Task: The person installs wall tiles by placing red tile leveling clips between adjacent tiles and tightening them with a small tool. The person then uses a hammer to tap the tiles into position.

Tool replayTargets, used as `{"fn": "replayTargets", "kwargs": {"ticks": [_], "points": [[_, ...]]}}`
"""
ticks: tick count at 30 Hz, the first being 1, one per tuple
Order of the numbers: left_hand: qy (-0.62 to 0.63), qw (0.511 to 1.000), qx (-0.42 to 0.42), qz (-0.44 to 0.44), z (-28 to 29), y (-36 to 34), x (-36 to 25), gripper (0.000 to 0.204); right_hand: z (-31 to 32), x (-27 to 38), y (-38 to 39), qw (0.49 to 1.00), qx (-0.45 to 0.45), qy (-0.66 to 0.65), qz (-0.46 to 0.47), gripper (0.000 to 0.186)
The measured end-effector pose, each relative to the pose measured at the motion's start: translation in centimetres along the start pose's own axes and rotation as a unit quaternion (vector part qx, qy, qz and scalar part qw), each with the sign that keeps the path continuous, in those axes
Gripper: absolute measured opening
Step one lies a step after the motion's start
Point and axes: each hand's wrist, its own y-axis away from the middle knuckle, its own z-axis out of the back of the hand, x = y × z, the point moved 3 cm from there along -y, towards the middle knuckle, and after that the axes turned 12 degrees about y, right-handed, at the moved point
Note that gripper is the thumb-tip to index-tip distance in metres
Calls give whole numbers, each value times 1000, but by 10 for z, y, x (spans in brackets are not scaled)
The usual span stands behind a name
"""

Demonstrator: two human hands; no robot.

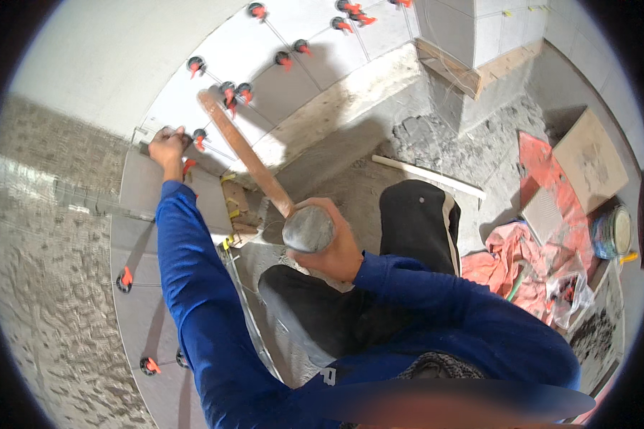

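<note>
In my right hand is a mallet with a rounded grey head, my fingers wrapped round the head. Its wooden handle points up and left toward the tiled wall. At the top edge of the wall tiles, near the corner, my left hand has its fingers bent together. A small dark thing shows by its fingertips, too hidden to name. Close by sits a black and red tile levelling spacer; several more stand along the tile joints, among them another spacer.
A pale strip lies on the rough cement floor beyond my knees. To the right are crumpled red sheeting, a loose beige tile, a bucket and a plastic bag. A boxed corner juts out at the back.
</note>
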Motion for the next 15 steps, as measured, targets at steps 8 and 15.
{"fn": "replayTargets", "kwargs": {"ticks": [8, 15], "points": [[29, 999, -15, 16, 0, -1, 3, 13, -34, -21, -24, 998, -62, -14, -21, 67], [1, 1000, -27, 0, 0, -2, 5, 12, -51, -32, -26, 998, -55, -21, -6, 65]]}}
